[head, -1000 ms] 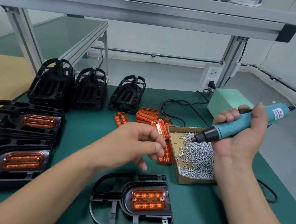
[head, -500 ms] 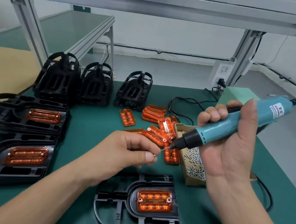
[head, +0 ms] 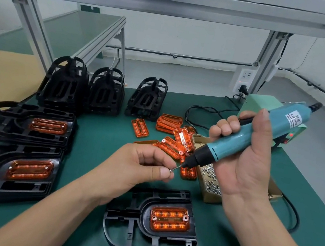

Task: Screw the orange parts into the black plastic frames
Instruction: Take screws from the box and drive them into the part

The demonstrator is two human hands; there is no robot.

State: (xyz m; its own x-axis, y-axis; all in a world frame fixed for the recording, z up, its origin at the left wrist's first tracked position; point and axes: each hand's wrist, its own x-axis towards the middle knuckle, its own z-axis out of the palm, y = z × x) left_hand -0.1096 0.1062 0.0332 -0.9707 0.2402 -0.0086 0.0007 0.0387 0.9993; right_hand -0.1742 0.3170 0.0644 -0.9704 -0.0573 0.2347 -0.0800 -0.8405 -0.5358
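Changed: your screwdriver (head: 245, 139) tip has left the box of screws (head: 209, 197) and met the screw (head: 171, 170)
Meaning: likely loading the bit; driving comes next
Left hand (head: 140, 168): pinches the screw
Right hand (head: 245, 156): wrapped round the screwdriver
Work: one orange part (head: 169, 219) sits in the frame (head: 134, 236) before you
Counts: three bare stacks (head: 103, 90) behind, two fitted stacks (head: 26, 123) left; loose parts (head: 168, 123) overlap, uncountable

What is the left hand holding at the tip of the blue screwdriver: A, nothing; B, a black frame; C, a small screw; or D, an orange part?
C: the left hand pinches a small screw right at the bit of the blue screwdriver, which the right hand grips.
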